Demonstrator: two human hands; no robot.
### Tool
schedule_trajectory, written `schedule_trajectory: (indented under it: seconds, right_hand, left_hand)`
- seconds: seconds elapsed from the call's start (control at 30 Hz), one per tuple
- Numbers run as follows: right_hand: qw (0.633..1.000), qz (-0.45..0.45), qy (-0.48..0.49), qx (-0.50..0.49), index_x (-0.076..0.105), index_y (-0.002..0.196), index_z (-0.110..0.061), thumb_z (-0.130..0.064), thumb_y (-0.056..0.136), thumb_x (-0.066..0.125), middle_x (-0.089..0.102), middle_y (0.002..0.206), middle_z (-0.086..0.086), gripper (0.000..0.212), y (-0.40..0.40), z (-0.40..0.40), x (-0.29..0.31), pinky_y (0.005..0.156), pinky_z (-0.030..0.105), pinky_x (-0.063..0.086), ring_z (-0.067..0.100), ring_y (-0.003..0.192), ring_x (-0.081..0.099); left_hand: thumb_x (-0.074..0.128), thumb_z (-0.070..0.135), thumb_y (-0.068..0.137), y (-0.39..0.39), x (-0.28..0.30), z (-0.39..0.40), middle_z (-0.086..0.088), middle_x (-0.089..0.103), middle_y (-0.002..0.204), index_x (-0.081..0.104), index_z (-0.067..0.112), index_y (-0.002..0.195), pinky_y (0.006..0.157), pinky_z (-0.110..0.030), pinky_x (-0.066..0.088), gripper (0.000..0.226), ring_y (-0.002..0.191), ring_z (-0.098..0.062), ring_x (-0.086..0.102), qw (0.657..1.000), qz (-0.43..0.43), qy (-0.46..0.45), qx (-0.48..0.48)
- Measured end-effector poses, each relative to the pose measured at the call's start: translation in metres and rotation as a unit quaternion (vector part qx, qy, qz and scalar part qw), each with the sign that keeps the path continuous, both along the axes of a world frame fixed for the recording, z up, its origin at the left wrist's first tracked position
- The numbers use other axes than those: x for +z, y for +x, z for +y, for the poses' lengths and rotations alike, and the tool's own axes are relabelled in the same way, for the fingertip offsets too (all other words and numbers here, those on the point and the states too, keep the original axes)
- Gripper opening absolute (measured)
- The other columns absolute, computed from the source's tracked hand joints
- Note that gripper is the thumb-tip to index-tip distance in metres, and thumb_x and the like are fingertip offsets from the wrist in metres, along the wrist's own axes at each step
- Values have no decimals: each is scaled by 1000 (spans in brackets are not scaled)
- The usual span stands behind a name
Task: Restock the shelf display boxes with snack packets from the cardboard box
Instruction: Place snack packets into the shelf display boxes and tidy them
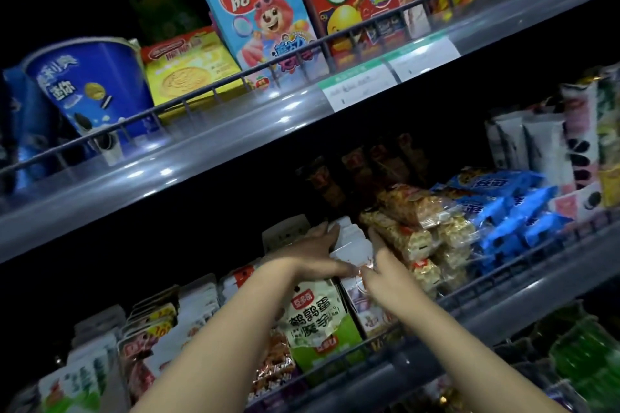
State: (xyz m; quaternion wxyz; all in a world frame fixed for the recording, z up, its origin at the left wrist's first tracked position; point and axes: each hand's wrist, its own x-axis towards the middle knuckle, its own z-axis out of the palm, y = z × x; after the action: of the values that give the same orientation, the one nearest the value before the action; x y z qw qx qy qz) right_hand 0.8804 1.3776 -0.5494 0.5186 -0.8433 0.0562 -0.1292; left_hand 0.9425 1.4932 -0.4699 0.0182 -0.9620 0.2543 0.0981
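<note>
Both my hands reach into a row of white snack packets point(352, 245) standing in a display box on the middle shelf. My left hand point(312, 250) lies on the left side of the row with fingers stretched out against the packets. My right hand point(382, 265) presses on the right side, fingers straight, thumb near the packet tops. In front of the row stands a green and white display box point(318, 322) with Chinese lettering. No cardboard box is in view.
Clear bags of crackers point(416, 228) and blue packets point(503, 208) lie right of my hands. More packet rows point(157, 329) fill the shelf's left. A wire rail point(486, 275) fronts the shelf. The upper shelf holds a blue cup point(90, 87) and boxes point(258, 10).
</note>
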Motion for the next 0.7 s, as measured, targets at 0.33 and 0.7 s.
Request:
schedule_trajectory:
  seconds: [0.33, 0.7]
  right_hand:
    - [1000, -10, 6, 25, 43, 131, -10, -20, 99, 39, 60, 109, 11, 34, 5, -7, -2, 67, 25, 35, 21, 94, 55]
    - [976, -128, -174, -6, 48, 127, -16, -31, 96, 46, 51, 124, 2, 34, -16, 0, 25, 95, 28, 34, 22, 123, 42]
  left_hand:
    - [51, 52, 89, 7, -7, 11, 9, -10, 158, -1, 27, 151, 118, -30, 2, 85, 145, -11, -8, 999, 10, -22, -21]
    - [46, 64, 86, -45, 16, 68, 9, 4, 158, 10, 33, 150, 112, -24, 16, 80, 144, -13, 14, 996, 7, -89, -17]
